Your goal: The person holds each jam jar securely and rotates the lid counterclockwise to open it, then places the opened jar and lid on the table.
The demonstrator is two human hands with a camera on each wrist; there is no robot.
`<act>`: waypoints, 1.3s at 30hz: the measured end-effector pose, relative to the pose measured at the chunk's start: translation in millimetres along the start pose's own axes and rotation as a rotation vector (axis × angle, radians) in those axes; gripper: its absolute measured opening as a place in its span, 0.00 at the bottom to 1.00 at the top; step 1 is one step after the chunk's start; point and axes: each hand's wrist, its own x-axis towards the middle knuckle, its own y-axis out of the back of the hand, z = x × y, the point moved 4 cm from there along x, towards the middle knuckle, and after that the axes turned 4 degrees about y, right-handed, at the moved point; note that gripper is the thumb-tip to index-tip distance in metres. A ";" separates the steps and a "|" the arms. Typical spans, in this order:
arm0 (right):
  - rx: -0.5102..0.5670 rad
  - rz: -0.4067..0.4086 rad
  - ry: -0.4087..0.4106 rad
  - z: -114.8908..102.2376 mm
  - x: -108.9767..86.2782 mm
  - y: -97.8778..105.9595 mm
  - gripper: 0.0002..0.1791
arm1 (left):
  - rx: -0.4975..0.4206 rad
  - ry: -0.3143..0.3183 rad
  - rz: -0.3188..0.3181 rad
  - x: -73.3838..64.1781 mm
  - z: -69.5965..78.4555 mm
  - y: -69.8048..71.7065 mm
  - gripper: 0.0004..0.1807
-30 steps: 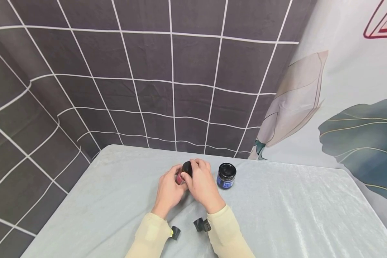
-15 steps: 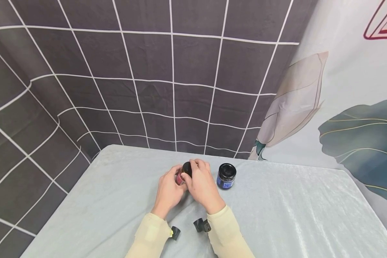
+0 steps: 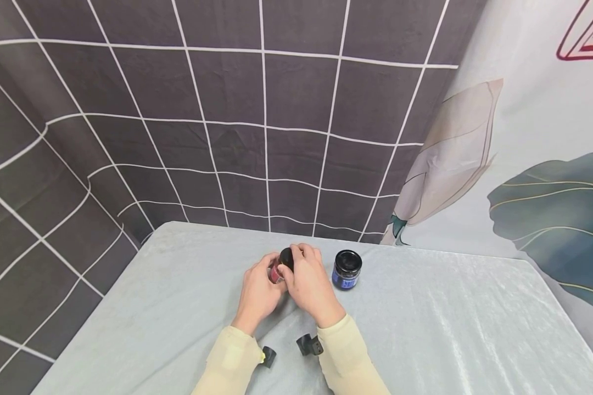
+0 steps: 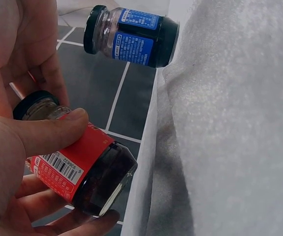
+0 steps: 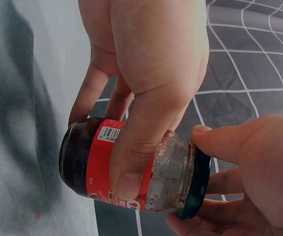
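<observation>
A glass jar with a red label (image 4: 84, 152) and dark contents is held tilted above the grey-white cloth. My left hand (image 3: 258, 293) grips its body, the thumb lying across the red label and the fingers round the far side. On the jar's neck sits a black lid (image 5: 195, 182). My right hand (image 3: 312, 282) holds this lid, thumb on one edge and fingertips on the other, as the right wrist view shows. Smeared residue clings to the clear glass below the lid.
A second jar with a blue label (image 3: 346, 281) and black lid stands upright on the cloth-covered table (image 3: 425, 318), just right of my right hand. Behind the table hangs a dark curtain (image 3: 227, 142) with white grid lines. At the right is a leaf-patterned cloth (image 3: 548, 219).
</observation>
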 end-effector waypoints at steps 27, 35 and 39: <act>-0.009 -0.038 0.024 -0.5 -0.8 -0.4 0.25 | -0.002 0.007 -0.003 0.1 0.1 0.0 0.29; -0.018 -0.037 0.034 -1.6 -0.8 0.7 0.25 | -0.002 0.006 -0.003 0.2 -0.4 -1.1 0.28; -0.023 -0.045 0.036 -1.6 -0.9 0.5 0.25 | -0.003 0.004 -0.003 0.0 -0.4 -1.4 0.28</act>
